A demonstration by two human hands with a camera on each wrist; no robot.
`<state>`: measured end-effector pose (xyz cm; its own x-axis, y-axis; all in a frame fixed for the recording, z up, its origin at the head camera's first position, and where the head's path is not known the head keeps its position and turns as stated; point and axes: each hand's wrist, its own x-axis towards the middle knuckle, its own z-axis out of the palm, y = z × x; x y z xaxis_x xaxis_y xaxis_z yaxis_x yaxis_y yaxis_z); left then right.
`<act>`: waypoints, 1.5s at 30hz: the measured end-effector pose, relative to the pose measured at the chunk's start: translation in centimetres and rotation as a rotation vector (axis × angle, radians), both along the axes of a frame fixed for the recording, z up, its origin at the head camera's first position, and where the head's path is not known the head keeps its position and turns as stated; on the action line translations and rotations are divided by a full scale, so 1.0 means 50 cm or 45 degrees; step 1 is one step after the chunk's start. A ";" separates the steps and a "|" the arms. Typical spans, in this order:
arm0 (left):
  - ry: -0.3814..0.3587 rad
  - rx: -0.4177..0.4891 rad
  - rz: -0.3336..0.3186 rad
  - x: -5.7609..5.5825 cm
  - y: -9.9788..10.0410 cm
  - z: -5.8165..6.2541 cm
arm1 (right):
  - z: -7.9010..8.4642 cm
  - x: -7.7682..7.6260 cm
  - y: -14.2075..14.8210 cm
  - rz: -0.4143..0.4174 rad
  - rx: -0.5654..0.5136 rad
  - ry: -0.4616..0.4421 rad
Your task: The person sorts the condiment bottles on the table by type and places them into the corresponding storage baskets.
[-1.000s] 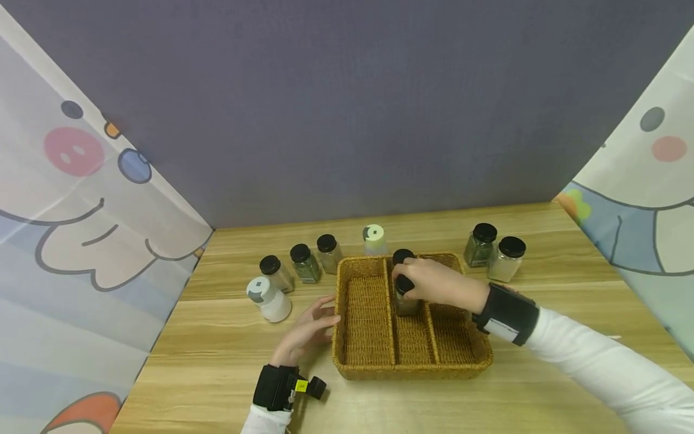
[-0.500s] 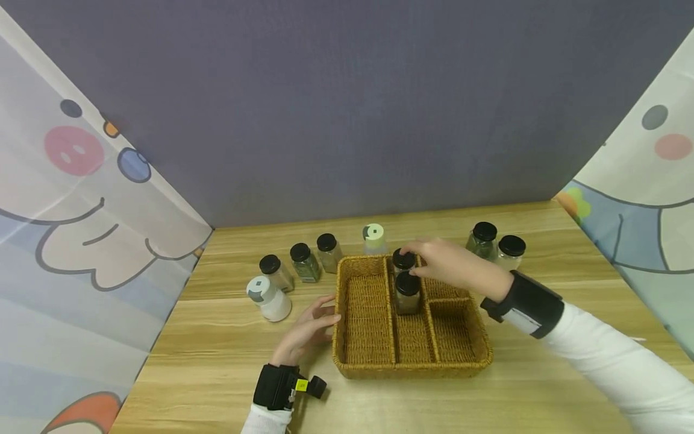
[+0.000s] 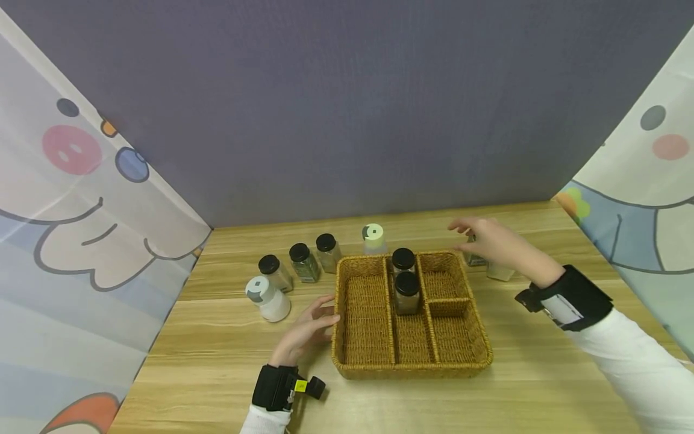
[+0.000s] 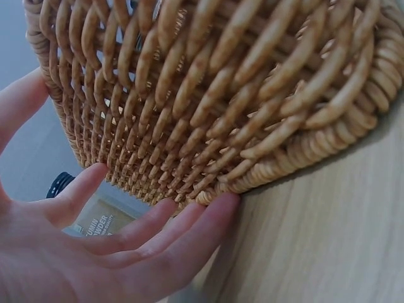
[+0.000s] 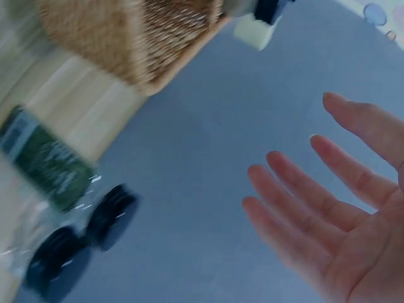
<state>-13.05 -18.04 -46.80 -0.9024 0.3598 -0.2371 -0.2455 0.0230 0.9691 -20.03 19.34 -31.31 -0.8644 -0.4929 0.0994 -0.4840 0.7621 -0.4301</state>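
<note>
A woven basket [image 3: 412, 372] with several compartments sits on the table. In its middle compartment two black-lidded spice jars stand one behind the other, the front jar [image 3: 407, 295] and the back jar [image 3: 403, 259]. My left hand [image 3: 305, 333] touches the basket's left side; in the left wrist view its spread fingertips [image 4: 218, 208] rest against the wicker wall. My right hand [image 3: 496, 244] holds nothing, its fingers extended, and overlaps two jars right of the basket. Of these, the green-filled jar [image 5: 50, 161] shows in the right wrist view; the pale jar [image 3: 500, 273] is mostly hidden in the head view.
Left of the basket stand a white-lidded bottle [image 3: 269, 299] and several black-lidded jars, one with green contents [image 3: 305, 263]. A pale yellow-capped bottle [image 3: 374, 238] is behind the basket. A grey wall panel [image 3: 347, 120] rises at the table's back edge.
My right hand has let go of the jar in the middle compartment, touched the back jar's lid, then moved right, over the two jars there. The left hand has stayed at the basket.
</note>
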 end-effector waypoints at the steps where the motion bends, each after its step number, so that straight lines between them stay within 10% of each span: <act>1: 0.009 -0.003 -0.004 0.001 0.000 0.002 | -0.004 -0.002 0.008 -0.012 0.002 -0.005; 18: 0.008 -0.011 -0.003 0.005 0.004 0.008 | -0.060 -0.011 0.111 -0.210 0.104 -0.048; 45: -0.053 -0.003 0.039 0.010 0.011 0.026 | -0.131 -0.027 0.175 -0.163 0.024 0.077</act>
